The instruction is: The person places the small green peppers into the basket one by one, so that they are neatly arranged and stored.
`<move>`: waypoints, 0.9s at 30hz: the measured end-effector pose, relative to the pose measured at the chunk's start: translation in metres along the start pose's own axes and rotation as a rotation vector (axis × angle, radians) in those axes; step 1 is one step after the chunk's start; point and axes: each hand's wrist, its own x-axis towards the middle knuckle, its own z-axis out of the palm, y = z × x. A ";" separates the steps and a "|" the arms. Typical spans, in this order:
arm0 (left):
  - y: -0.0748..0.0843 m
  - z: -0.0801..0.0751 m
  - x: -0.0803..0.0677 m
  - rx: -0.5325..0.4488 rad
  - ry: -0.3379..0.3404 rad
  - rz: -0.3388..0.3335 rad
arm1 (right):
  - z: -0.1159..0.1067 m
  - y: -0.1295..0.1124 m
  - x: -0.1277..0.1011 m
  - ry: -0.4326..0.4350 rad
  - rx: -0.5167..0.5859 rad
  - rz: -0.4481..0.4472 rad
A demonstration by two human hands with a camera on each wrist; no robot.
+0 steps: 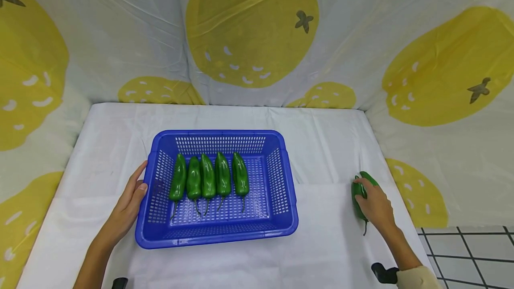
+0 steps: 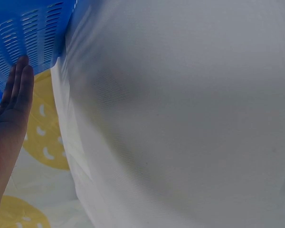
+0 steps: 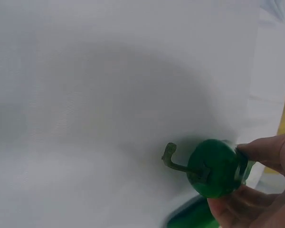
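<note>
In the head view, a blue plastic basket [image 1: 217, 241] has several green chili peppers [image 1: 208, 177] side by side inside it, stems toward the person. My left hand [image 1: 127, 200] rests against the basket's left side. In the left wrist view, its straight fingers [image 2: 24, 85] lie along the slotted outer wall. Far to the right, my right hand [image 1: 377, 206] pinches a green chili pepper [image 1: 358, 202] between thumb and fingers. Another green pepper [image 1: 368, 177] lies beside it, partly hidden by the hand. The right wrist view shows the held pepper [image 3: 213, 173] stem first.
A white cloth [image 1: 321, 155] covers the table. Behind and at both sides hang sheets printed with yellow fruit [image 1: 253, 26]. White tiles [image 1: 470, 253] show at the lower right, past the table's edge. Black wrist mounts [image 1: 384, 273] show near the bottom.
</note>
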 end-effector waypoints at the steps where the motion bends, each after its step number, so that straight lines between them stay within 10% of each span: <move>1: 0.000 0.000 0.000 0.000 0.000 0.000 | -0.001 -0.001 0.000 0.006 0.004 -0.008; 27: 0.004 0.000 -0.001 -0.016 0.008 -0.014 | -0.030 -0.067 0.012 0.071 0.125 -0.191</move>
